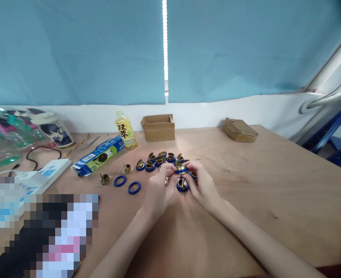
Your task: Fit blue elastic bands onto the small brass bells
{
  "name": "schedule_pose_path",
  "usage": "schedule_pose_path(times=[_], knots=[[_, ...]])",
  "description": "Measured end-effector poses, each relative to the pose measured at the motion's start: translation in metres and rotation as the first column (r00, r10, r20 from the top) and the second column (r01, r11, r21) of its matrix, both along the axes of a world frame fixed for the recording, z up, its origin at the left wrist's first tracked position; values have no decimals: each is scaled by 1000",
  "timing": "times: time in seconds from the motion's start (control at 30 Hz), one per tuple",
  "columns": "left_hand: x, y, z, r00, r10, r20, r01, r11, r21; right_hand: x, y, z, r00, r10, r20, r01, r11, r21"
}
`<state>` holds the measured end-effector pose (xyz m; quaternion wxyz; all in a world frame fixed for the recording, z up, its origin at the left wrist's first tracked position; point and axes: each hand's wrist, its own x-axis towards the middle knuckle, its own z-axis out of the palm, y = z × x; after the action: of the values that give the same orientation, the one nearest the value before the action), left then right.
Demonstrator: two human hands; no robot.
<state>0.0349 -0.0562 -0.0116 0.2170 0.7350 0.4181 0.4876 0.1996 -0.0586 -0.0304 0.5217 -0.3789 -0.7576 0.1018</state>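
Note:
Between the fingertips of my left hand (159, 190) and my right hand (204, 186) is a brass-coloured round metal fitting (181, 168) with a blue ring around it. Both hands are closed on its sides, just above the table. Below it a similar fitting with a blue ring (182, 184) lies between my hands. More ringed fittings (150, 166) are grouped behind and to the left, some partly hidden by my hands. Two loose blue rings (134, 187) lie left of my left hand. Two fittings without a blue ring (105, 179) sit farther left.
A yellow-labelled bottle (125, 130), a blue-green carton (99, 155) and an open cardboard box (159, 128) stand at the back. A smaller cardboard box (240, 129) sits back right. On the left are a white power strip (56, 172), a cable and a printed cup (54, 130).

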Motion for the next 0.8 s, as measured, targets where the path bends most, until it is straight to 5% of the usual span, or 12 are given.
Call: schedule_pose_path(times=[0.8], knots=[[-1,-1,-1,991,-30,-131,42,995,88,0,-3,7,996,40,-73,-46,996,-73]])
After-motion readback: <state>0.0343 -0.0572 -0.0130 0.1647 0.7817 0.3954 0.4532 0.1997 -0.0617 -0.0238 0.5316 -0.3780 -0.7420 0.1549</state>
